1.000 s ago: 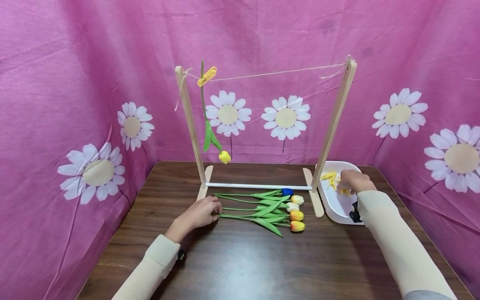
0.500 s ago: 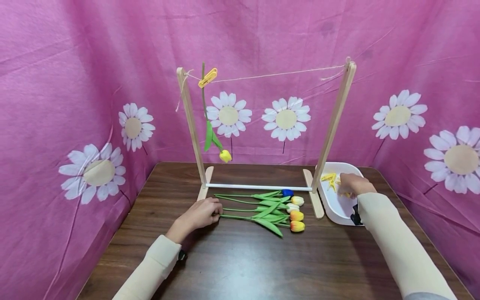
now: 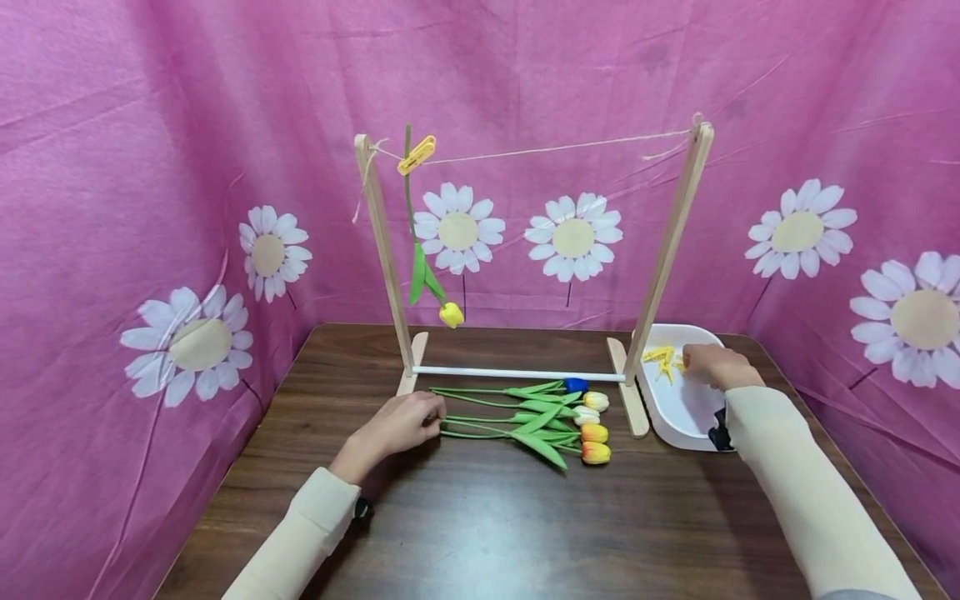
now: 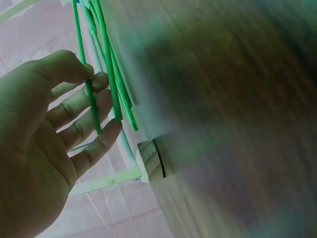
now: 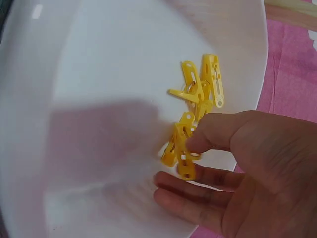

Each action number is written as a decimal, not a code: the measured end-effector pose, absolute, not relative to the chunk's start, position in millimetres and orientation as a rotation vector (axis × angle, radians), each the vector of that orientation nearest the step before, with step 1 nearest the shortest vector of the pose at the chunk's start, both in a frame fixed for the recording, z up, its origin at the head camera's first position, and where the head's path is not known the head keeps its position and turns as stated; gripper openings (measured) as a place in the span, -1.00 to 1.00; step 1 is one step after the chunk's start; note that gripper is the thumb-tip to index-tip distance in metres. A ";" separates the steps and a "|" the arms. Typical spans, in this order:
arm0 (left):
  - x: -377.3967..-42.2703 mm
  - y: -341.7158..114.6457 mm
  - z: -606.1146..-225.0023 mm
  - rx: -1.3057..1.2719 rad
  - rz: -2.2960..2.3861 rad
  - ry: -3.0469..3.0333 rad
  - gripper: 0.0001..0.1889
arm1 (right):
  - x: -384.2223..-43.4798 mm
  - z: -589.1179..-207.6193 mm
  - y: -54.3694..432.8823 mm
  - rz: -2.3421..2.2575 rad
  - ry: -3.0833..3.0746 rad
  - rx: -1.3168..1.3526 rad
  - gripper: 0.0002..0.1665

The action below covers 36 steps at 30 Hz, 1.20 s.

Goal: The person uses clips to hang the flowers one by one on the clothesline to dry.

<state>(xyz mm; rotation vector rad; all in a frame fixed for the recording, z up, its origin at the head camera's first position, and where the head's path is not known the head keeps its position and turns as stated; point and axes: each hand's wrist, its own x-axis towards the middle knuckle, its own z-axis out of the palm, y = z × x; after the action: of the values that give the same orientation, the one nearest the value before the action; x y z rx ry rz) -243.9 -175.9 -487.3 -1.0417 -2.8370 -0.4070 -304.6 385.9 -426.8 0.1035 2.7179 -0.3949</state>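
- Shifting slightly right versus half a second ago: right hand [image 3: 717,365], pinching a yellow clip [image 5: 181,141] at the white tray [image 3: 678,421].
- Left hand [image 3: 401,421]: thumb and finger pinch a green stem [image 4: 93,106], others loose.
- So clip and stem both seem in hand.
- Other tulips [image 3: 540,419] on worktop [image 3: 480,517]; yellow tulip [image 3: 417,267] hangs from string [image 3: 555,148].

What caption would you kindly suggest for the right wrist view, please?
The right grip pinches one yellow clothespin beside other clothespins in a white tray.
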 end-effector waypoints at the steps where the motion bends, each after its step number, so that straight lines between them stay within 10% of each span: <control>1: -243.9 -176.0 -486.3 -1.027 -0.423 -2.845 -0.91 | -305.8 -426.8 387.9 -0.380 2.732 0.077 -0.79; 9: -244.9 -176.5 -474.9 -0.911 -0.555 -2.865 -0.91 | -318.9 -428.5 399.8 -0.232 2.891 -0.026 -0.52; 36: -253.0 -153.1 -445.7 -0.588 -2.065 -2.301 -0.79 | -316.4 -399.6 386.6 -0.698 3.310 -0.060 -0.56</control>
<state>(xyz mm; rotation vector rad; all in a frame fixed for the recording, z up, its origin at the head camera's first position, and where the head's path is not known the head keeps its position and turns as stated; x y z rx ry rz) -253.0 -153.1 -445.7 -0.5879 -2.3011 -2.0652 -316.4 386.6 -399.6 -0.0602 3.3100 -0.6975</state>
